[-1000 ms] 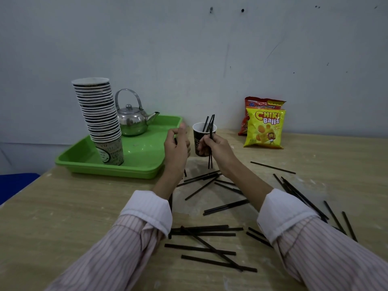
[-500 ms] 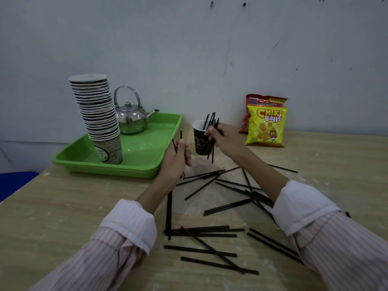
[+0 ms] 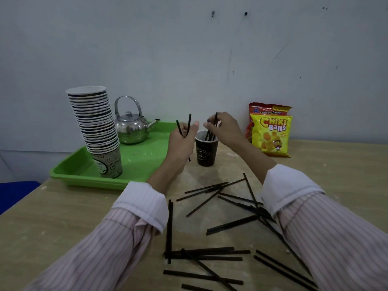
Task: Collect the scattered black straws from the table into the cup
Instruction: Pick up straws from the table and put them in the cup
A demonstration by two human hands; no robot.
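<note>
Head view:
- The cup (image 3: 206,148) is seen upright on the counter (image 3: 63,217), just right of the tray (image 3: 134,160), with several straws standing in it.
- The right hand (image 3: 225,129) is held over the cup's rim, its grip pinched shut on a straw (image 3: 214,122) whose lower end is inside the cup; half a second ago the same hand was lower, at the rim.
- The left hand (image 3: 181,141) has been raised to just left of the cup; two straws (image 3: 184,126) are clamped in its closed grip and stick up in a V. Earlier it was lower, over the counter.
- Loose straws (image 3: 210,257) are left scattered on the counter between the sleeves.
- A cup stack (image 3: 94,127) and kettle (image 3: 131,128) are seen on the tray, unchanged; snack bags (image 3: 270,133) stand right of the cup.
</note>
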